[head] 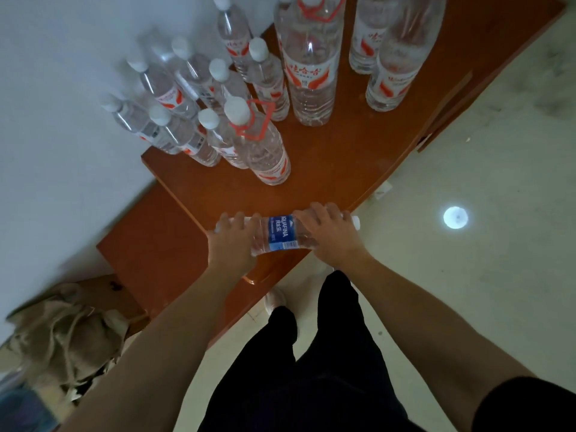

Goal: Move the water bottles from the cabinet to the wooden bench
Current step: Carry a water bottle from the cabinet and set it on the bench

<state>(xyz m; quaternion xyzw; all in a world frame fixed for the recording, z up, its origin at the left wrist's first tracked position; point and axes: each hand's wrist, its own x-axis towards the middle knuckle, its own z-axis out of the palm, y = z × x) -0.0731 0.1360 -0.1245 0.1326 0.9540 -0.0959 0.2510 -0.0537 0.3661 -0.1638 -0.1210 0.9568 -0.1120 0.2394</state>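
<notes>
A clear water bottle with a blue Aquafina label [282, 233] lies sideways in both my hands, over the near edge of the reddish-brown wooden top [339, 157]. My left hand [230, 241] wraps its left end, and my right hand [330, 235] covers the right part near the white cap. Several upright bottles with white caps and red-and-white labels stand farther back on the wood, among them a medium bottle with a red carry loop [258, 141] and a tall large bottle [310, 60].
A white wall runs along the left. A lower brown ledge [149, 244] sits below the wooden top. A beige cloth bag [62, 332] lies bottom left. Pale floor with a round light reflection [455, 217] spreads to the right. My legs in black trousers stand below.
</notes>
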